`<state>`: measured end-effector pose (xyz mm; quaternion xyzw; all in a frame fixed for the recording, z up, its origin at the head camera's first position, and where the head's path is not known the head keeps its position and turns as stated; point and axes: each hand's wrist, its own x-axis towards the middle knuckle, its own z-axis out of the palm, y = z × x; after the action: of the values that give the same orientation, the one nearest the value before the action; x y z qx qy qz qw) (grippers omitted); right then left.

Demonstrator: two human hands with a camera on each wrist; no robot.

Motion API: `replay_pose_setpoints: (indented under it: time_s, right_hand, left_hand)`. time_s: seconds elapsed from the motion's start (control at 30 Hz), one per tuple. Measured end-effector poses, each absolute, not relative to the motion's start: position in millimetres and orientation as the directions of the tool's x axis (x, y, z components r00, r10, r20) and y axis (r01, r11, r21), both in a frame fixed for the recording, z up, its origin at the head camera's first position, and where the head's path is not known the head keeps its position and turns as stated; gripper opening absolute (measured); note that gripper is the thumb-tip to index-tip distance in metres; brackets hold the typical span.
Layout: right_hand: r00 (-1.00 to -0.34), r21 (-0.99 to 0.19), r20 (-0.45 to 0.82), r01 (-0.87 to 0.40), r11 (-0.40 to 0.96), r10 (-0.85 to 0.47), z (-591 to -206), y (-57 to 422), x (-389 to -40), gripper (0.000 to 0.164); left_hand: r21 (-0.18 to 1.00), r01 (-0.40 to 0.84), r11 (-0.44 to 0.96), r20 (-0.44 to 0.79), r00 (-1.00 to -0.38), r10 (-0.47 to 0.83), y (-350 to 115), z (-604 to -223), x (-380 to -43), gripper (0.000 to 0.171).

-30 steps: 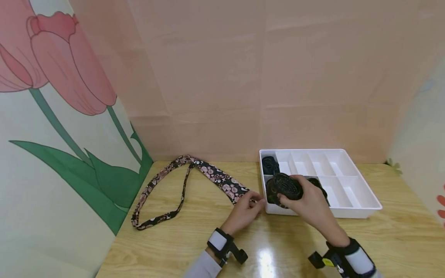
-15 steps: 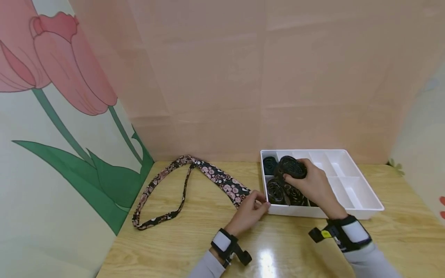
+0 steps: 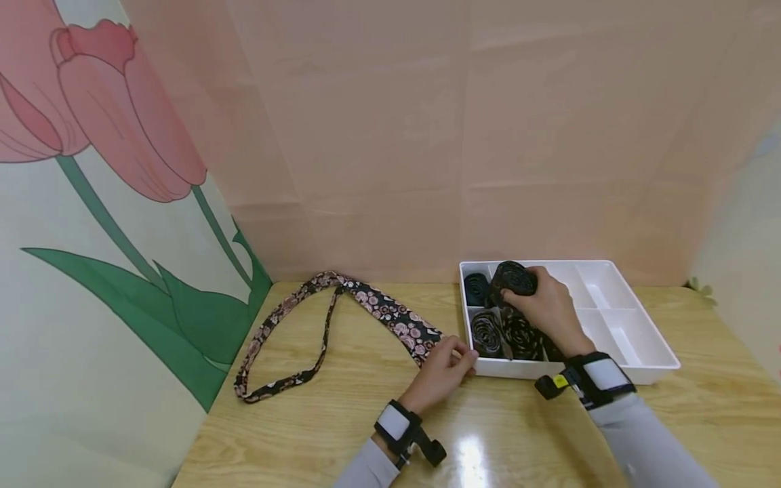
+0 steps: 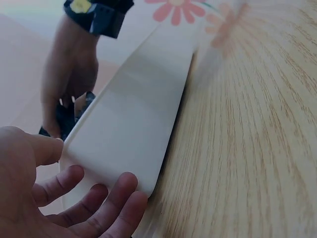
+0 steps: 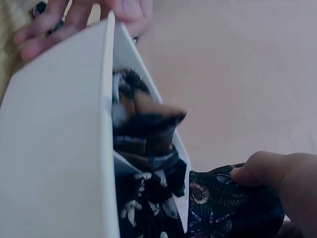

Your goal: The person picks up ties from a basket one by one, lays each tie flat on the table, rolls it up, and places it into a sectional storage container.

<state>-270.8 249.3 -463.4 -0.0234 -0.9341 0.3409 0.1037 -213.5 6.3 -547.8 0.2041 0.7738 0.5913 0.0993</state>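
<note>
My right hand [image 3: 552, 308] grips a dark rolled necktie [image 3: 514, 279] over the back row of the white divided tray [image 3: 512, 369]. The right wrist view shows this necktie's shell-like print, with my thumb [image 5: 257, 171] pressed on it. At the tray's near left corner, my left hand [image 3: 438, 373] holds the rim; in the left wrist view the thumb [image 4: 47, 150] lies at the rim and the fingertips are against the outer wall. Behind that hand, a black necktie with pink flowers [image 3: 396, 324] lies unrolled, its wide end partly hidden.
Rolled neckties fill the near left compartments, including a dark roll [image 3: 487, 333] and a patterned roll [image 3: 521, 335]. A dark green roll [image 3: 476, 289] sits in the back left compartment. A peach backdrop [image 3: 366, 135] rises behind the wooden table [image 3: 293, 440].
My right hand has carried the rolled necktie from above the front row back to the back row, beside the green roll. My left hand has shifted slightly onto the tray's corner.
</note>
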Motion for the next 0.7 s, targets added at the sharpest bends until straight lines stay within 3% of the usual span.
replay_pose_setpoints:
  time_s: [0.5,0.7]
  right_hand:
    - [-0.974,-0.604,0.191,-0.020,0.797,0.120,-473.1,257.3,-297.9,0.075]
    - [-0.959,-0.580,0.258,-0.056,0.812,0.118,-479.5,254.5,-306.7,0.067]
  left_hand:
    - [0.965,0.179,0.193,0.080,-0.899,0.430,7.0,-548.8,-213.6,0.025]
    - [0.962,0.189,0.198,0.087,-0.895,0.437,6.6,-550.6,-214.4,0.024]
